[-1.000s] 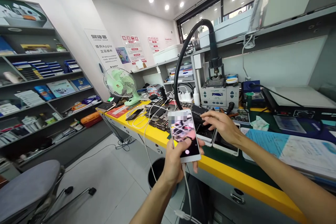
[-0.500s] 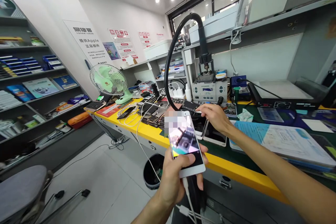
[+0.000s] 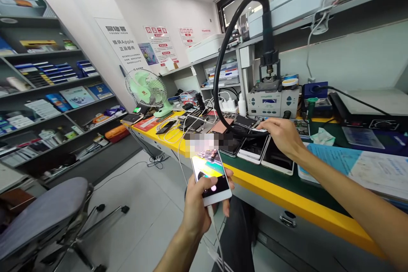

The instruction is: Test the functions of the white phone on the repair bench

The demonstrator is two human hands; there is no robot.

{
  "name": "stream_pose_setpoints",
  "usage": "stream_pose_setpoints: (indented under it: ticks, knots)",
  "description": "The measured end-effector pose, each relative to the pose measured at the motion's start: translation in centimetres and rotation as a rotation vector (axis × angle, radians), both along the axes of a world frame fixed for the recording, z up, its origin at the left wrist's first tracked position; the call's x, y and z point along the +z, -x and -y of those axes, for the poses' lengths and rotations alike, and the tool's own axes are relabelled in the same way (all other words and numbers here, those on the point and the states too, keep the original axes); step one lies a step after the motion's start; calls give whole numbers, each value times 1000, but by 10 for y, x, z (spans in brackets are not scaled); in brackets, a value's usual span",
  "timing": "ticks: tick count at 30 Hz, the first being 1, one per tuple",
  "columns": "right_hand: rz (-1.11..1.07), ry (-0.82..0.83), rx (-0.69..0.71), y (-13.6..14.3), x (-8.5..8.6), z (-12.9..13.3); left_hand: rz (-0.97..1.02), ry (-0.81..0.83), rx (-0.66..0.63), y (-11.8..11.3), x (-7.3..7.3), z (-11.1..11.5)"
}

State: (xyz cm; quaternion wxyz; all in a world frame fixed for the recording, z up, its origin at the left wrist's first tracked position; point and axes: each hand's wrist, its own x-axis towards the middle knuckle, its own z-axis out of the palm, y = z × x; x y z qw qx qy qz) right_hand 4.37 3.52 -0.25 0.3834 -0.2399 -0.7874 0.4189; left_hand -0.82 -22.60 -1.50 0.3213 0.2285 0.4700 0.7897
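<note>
A white phone (image 3: pixel 214 178) with a lit, camera-like screen is held in my left hand (image 3: pixel 198 204), thumb on the lower screen. A white cable (image 3: pixel 215 229) runs down from its bottom edge. My right hand (image 3: pixel 282 134) is over the bench, fingers pinched together at the lower curve of a black hose (image 3: pixel 218 68); whatever is between the fingertips is too small to make out. Below and left of that hand lie a white-framed phone (image 3: pixel 255 148) and another white phone (image 3: pixel 278 159).
A grey rework station (image 3: pixel 266 101) stands behind the right hand. The green fan (image 3: pixel 143 87) is at the bench's far left end. Papers (image 3: pixel 360 165) lie on the right. A grey chair (image 3: pixel 47 212) stands on the floor at left.
The view has shifted, so the bench and fan appear further right. My left hand and the phone have moved left, away from the right hand; the phone's screen shows a different picture.
</note>
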Motion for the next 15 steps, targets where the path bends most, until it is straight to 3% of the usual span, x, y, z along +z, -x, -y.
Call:
stream_pose_setpoints:
  ticks: [9,15]
  knots:
    - [-4,7,-19,-2,2,4,2,-33,78,10,9,6]
    - [-15,-44,2,-1,-4,-1,-4,-63,61,14,15,7]
